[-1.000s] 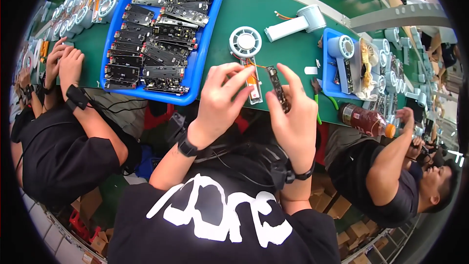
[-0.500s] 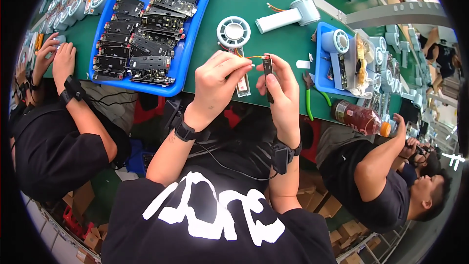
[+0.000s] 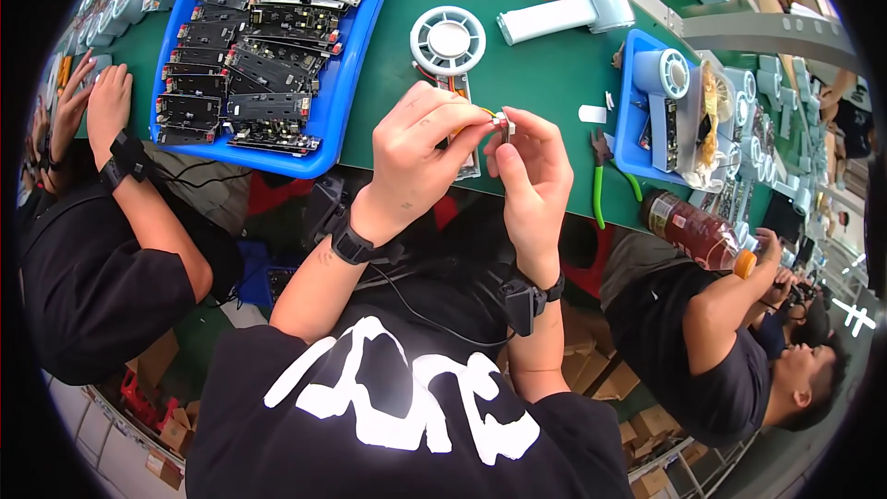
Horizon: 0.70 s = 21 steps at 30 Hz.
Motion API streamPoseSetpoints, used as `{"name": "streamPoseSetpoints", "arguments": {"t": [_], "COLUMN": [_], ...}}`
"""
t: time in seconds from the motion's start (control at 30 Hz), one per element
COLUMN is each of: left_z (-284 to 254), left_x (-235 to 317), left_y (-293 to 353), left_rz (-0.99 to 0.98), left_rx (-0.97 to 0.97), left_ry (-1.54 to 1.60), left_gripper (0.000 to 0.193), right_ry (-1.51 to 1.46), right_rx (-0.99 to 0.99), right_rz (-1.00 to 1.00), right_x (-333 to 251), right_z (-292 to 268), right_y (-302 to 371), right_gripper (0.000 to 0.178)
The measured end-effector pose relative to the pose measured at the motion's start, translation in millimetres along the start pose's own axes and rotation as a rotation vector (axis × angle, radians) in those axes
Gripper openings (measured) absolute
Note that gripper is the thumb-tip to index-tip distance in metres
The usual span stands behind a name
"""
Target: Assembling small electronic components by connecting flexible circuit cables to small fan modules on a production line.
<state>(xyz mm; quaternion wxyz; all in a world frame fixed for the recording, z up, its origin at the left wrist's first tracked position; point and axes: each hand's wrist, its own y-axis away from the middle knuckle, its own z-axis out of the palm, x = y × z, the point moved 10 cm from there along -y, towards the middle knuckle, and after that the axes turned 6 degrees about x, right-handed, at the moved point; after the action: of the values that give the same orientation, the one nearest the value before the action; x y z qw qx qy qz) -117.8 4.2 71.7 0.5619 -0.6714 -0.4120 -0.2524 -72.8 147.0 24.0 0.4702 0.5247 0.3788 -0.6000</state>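
Observation:
In front of me my left hand (image 3: 420, 140) pinches a small white wire connector (image 3: 497, 118) with thin coloured wires. It meets the end of a small dark circuit board (image 3: 507, 132), which my right hand (image 3: 536, 166) holds between thumb and fingers. I cannot tell whether the connector is seated in the board. Just beyond my hands lies a pale blue handheld fan (image 3: 448, 41) with a round grille. Its opened handle (image 3: 469, 166) is partly hidden by my left hand.
A blue tray (image 3: 325, 134) of circuit boards stands left. A second fan (image 3: 565, 15) lies farther back. Right are green-handled cutters (image 3: 599, 176), a smaller blue bin (image 3: 637, 152) and a drink bottle (image 3: 693, 229). Co-workers sit on both sides, one person's hand (image 3: 113, 102) at left.
The circuit board has turned from its long dark face to nearly end-on. My hands have come closer together, bringing connector and board into contact. The whole view has shifted slightly.

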Motion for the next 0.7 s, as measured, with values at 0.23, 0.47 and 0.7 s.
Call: {"name": "streamPoseSetpoints", "arguments": {"t": [0.23,0.47,0.7], "left_z": [-1,1,3], "left_x": [0,0,1], "left_y": [1,2,-1], "left_rz": [0.021,0.039,0.046], "left_rx": [-0.018,-0.029,-0.059], "left_ry": [0.030,0.005,0.005], "left_gripper": [0.019,0.017,0.015], "right_ry": [-0.011,-0.004,0.119], "right_rx": [0.011,0.018,0.010], "right_rz": [0.021,-0.016,-0.159], "right_x": [4,0,-5], "right_z": [-1,-2,-4], "right_y": [2,2,2], "right_gripper": [0.032,0.033,0.034]}}
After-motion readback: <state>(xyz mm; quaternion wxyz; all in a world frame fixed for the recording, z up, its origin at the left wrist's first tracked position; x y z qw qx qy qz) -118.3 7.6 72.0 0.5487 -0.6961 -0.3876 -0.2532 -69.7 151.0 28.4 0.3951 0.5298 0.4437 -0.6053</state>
